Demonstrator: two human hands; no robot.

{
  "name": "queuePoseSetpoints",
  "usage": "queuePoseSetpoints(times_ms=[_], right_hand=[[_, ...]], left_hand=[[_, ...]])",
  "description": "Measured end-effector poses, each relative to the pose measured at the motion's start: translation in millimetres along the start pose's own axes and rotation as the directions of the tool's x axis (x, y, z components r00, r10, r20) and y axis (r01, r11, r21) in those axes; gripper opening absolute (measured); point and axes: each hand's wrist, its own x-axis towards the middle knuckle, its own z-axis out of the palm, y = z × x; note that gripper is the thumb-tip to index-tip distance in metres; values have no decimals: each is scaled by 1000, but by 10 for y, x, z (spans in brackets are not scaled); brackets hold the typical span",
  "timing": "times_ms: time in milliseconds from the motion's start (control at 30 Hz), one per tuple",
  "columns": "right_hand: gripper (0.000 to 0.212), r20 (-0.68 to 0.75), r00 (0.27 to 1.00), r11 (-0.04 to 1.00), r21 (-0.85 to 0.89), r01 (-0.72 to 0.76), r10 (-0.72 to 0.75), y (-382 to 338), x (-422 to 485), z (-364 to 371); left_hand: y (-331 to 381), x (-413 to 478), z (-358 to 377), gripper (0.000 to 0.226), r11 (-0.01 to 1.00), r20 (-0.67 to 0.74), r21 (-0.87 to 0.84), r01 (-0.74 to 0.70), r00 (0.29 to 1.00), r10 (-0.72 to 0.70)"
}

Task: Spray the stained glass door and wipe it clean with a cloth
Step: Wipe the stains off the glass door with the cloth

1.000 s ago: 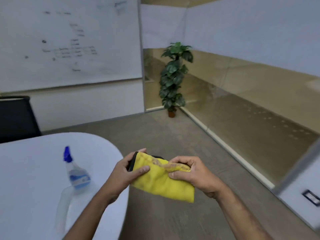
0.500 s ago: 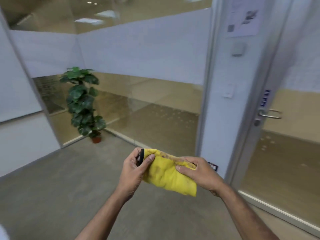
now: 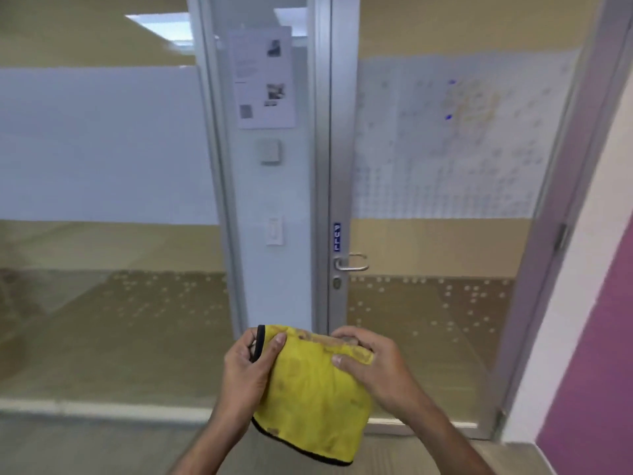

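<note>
A yellow cloth point(image 3: 315, 399) with a black hem and brownish marks hangs folded in front of me, low in the view. My left hand point(image 3: 245, 371) pinches its left top corner and my right hand point(image 3: 373, 368) grips its right top edge. Straight ahead stands the glass door point(image 3: 442, 186) in a silver frame, with a frosted band across its middle. A yellowish smear and two small blue spots point(image 3: 471, 101) mark the upper right of that band. The spray bottle is out of sight.
The door handle point(image 3: 352, 264) sits on the left side of the door, with a blue label point(image 3: 337, 236) above it. Left of the door are a narrow panel with paper notices point(image 3: 262, 77) and switches point(image 3: 274, 231), then a glass partition point(image 3: 102, 234). A pink wall point(image 3: 596, 337) is at the right.
My view has swung right, from the table with the spray bottle and the plant to facing the door. Both hands kept hold of the cloth, which now hangs lower and more spread.
</note>
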Motion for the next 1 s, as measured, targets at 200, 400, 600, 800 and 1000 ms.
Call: queuePoseSetpoints(times_ms=[200,400,600,800,1000], right_hand=[[5,-153,988,1000,0,-10,10,94,707,-716],[12,-180,983,997,75,-15,28,348,1349,-1677],[22,-170,985,996,92,-16,32,683,1930,-2729],[19,-163,987,999,43,14,-6,917,2440,-3755],[18,-343,939,996,64,67,-41,972,2889,-4447]], left_hand=[[-3,908,769,51,997,152,-22,76,986,-72],[-104,1538,1618,52,984,445,-71,165,888,-117],[-219,1959,2819,34,976,369,-133,170,923,-111],[-156,2391,3927,29,970,290,-186,157,952,-98],[59,2992,4768,26,985,257,-169,29,966,16]])
